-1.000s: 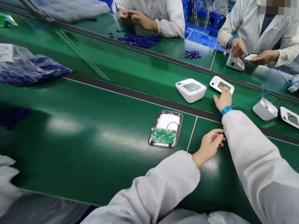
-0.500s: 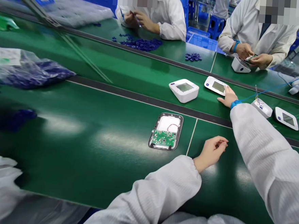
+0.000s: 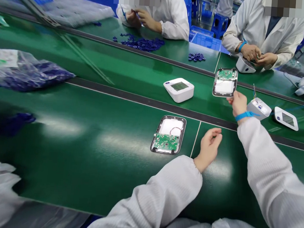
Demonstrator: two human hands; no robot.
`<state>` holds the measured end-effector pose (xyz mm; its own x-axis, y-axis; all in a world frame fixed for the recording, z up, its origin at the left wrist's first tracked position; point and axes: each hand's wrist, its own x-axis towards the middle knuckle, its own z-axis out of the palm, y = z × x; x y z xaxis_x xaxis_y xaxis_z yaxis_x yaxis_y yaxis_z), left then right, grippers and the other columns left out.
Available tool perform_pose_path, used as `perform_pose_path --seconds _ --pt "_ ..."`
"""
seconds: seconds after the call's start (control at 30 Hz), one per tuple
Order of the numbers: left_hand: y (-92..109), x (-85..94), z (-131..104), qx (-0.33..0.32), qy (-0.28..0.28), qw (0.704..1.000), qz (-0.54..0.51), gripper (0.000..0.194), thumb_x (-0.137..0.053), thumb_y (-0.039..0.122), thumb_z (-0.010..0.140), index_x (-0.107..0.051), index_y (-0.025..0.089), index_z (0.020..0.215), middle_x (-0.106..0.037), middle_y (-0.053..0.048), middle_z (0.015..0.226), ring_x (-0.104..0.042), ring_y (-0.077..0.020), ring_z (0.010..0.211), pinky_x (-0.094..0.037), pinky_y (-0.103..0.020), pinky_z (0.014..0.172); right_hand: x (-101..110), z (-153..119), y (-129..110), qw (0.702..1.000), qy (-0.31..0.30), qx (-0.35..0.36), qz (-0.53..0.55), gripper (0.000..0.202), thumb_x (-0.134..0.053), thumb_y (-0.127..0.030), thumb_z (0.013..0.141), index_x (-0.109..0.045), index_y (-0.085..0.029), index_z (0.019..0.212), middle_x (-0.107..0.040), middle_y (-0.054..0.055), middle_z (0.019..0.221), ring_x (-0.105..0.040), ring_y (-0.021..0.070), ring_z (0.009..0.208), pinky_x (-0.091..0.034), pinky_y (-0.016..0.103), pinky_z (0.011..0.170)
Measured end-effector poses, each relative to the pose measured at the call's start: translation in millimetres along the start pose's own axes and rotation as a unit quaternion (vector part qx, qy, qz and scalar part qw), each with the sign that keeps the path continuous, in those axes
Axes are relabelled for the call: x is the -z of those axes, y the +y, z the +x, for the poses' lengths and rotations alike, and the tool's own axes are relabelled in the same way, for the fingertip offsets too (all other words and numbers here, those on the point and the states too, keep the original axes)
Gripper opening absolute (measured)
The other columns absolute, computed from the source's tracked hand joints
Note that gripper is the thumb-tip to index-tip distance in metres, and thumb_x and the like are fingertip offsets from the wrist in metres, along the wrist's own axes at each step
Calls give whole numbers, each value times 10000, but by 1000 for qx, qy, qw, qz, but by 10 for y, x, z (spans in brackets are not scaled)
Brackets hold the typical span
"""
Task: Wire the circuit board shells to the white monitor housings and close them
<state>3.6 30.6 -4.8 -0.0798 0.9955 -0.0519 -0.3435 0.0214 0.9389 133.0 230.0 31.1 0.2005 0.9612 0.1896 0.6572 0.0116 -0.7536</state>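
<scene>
A black-rimmed rectangular white plastic panel [image 3: 224,87] with a green circuit board [image 3: 226,74] is above a green belt [image 3: 134,74], pinched between the fingers of the right hand [image 3: 239,103]; the left hand [image 3: 208,144], fingers loosely parted, hovers near a matching panel [image 3: 169,127].

No text, label, brand, number or sign can be read.
</scene>
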Motion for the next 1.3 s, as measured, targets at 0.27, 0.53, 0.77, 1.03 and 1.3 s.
perform_pose_path --seconds 0.27,0.53,0.77,1.03,1.3 --pt "26 133 320 111 -29 964 -239 502 -696 408 750 -654 156 1183 -711 -105 1202 -606 -281 1225 -459 -418 1058 489 -1336 454 948 -231 -27 219 453 -631 -634 830 -692 -189 891 -682 27 630 -629 175 554 -539 325 582" --pt "205 228 284 192 -94 935 -281 604 -618 279 697 -600 153 1287 -732 -114 1177 -628 -340 1205 -478 -563 1027 505 -689 711 996 90 0 19 627 -609 -440 838 -449 -170 1381 -766 119 1022 -727 271 915 -524 450 923" --pt "375 379 315 91 -60 956 -272 640 -559 329 630 -635 173 1246 -725 -122 1199 -620 -376 1204 -506 -578 981 651 -1157 759 959 185 -12 217 302 -466 -511 920 -544 -224 866 -731 24 718 -712 183 683 -529 297 667" --pt "664 587 172 85 -137 963 -216 802 -471 832 708 -609 290 1283 -607 -127 1376 -583 -416 1226 -583 -565 780 1295 -2129 904 986 34 52 157 363 -596 -432 858 -561 -229 559 -494 -45 451 -440 129 438 -341 278 473" --pt "667 469 -311 171 -307 900 -257 1179 -237 1033 593 -486 234 1422 -493 -203 1463 -596 -434 1164 -560 -542 745 1692 -2384 556 984 -112 133 31 323 -544 -408 947 -689 -223 726 -625 -8 612 -546 131 549 -407 265 548"
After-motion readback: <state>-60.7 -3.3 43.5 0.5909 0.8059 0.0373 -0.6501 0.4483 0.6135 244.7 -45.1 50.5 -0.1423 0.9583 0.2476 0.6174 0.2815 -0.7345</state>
